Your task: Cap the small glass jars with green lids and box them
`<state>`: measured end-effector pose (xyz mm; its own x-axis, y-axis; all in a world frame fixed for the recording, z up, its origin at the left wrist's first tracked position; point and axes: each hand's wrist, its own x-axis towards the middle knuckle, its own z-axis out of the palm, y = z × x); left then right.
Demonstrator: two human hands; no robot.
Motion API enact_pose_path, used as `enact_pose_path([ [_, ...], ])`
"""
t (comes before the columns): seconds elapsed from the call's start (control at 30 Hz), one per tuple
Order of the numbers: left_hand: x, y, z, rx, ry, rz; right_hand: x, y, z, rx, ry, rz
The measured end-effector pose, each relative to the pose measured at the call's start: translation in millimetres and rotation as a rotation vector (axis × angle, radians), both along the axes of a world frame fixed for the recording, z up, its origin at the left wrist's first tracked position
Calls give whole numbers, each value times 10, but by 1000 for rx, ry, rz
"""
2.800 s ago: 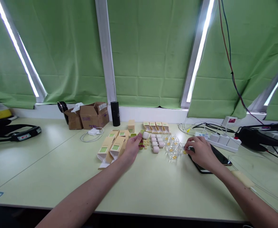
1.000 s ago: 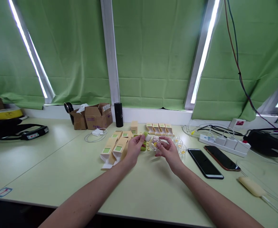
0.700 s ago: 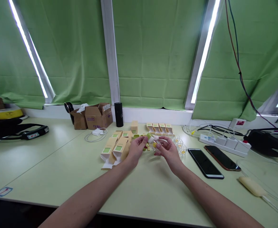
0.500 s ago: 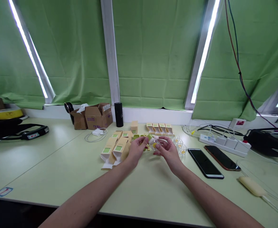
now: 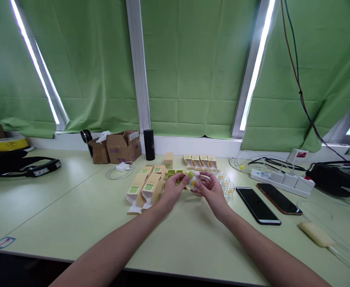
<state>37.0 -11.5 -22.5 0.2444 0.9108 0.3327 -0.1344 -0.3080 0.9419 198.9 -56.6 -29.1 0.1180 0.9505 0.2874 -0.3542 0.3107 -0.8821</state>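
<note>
Both hands meet above the middle of the pale green table (image 5: 73,207). My left hand (image 5: 172,191) pinches a small green-topped piece against a small clear container (image 5: 194,180) with a yellow bit inside, which my right hand (image 5: 213,192) cups and grips. Tan cartons with green labels (image 5: 146,186) lie just left of my left hand. Several more clear containers (image 5: 226,184) sit to the right of my right hand. A row of small open tan boxes (image 5: 200,161) stands behind the hands.
Two phones (image 5: 258,205) lie to the right, with a white power strip (image 5: 282,179) and cables behind them. Brown cardboard boxes (image 5: 121,146) and a black cylinder (image 5: 148,144) stand by the window ledge. A black headset (image 5: 22,166) rests at far left.
My right hand left the containers near the phone with a clear one and came to the middle. My left hand brought its small piece onto that container.
</note>
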Motion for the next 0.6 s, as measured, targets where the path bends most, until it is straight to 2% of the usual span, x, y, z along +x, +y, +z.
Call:
enact_pose_path([
  [0.37, -4, -20, 14, 7, 18, -32, 47, -21, -29, 54, -76, 24],
  [0.6, -27, -26, 38, 49, 79, 21, 63, -39, -18, 103, -186, 50],
])
